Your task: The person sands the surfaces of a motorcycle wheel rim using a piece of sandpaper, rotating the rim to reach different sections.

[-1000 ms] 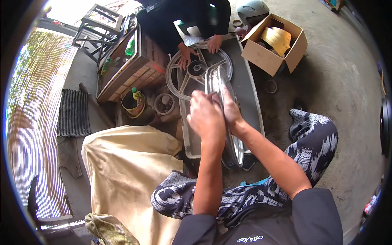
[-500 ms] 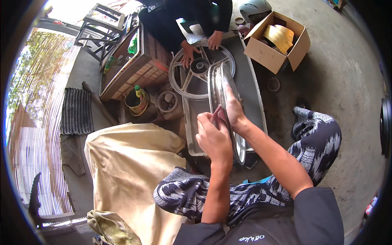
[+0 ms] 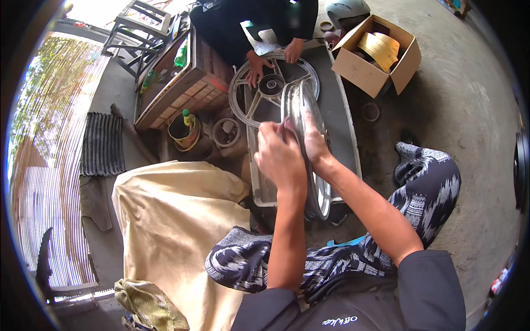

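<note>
A silver wheel rim (image 3: 300,105) stands on edge in front of me, over a shallow grey trough (image 3: 342,129). My right hand (image 3: 316,142) grips its right side, with the thumb along the metal. My left hand (image 3: 280,160) is closed on a small folded maroon piece of sandpaper (image 3: 288,126), pressed to the rim's left edge; its fingers partly hide the sheet. Behind it, a second spoked wheel (image 3: 247,115) lies flat across the trough. Another person's hands (image 3: 256,67) rest on that wheel's far side.
An open cardboard box (image 3: 361,71) with curved yellow sheets stands at far right, beside a grey helmet (image 3: 346,8). Left of the trough are two buckets (image 3: 226,135) and a wooden cabinet (image 3: 207,83). A beige cloth cover (image 3: 165,220) drapes over something at my left.
My left hand has moved up along the rim with the sandpaper, farther from me. My right hand keeps its grip. The other person's hands have shifted slightly on their wheel.
</note>
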Available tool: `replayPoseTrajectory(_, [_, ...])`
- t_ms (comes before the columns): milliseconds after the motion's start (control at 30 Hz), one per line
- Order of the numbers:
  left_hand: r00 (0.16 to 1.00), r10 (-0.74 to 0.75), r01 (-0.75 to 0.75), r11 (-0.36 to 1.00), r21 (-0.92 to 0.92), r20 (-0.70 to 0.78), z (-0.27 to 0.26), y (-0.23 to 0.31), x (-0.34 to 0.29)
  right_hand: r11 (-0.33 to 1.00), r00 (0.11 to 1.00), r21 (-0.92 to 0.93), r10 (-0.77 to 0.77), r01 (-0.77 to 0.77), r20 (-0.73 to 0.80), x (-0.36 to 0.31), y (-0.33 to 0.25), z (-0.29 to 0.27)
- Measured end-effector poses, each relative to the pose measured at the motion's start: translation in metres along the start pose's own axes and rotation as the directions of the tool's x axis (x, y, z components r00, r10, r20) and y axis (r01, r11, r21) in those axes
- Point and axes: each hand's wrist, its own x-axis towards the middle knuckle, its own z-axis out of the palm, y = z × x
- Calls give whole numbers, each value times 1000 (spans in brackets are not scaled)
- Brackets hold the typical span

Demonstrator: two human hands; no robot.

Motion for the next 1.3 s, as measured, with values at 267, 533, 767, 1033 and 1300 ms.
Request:
replayPoseTrajectory(267, [975,-204,211,973,-92,85,-24,-7,-65,998,991,-5,-62,62,-120,-12,-20,15])
replayPoseTrajectory(533, [999,-44,46,995,-94,23,4,-7,7,985,999,171,7,-14,41,-4,-13,19])
replayPoseTrajectory(767, [975,-218,222,938,-265,47,-11,-14,-96,999,995,28,-39,41,-88,-15,-43,22])
replayPoseTrajectory(1033, [994,-97,86,978,-189,-52,10,-11,-15,996,1000,-89,-5,3,-26,-2,-15,15])
replayPoseTrajectory(1300, [951,-306,308,904,-295,55,-12,-28,-79,998,997,-57,-11,7,-72,-16,-34,29])
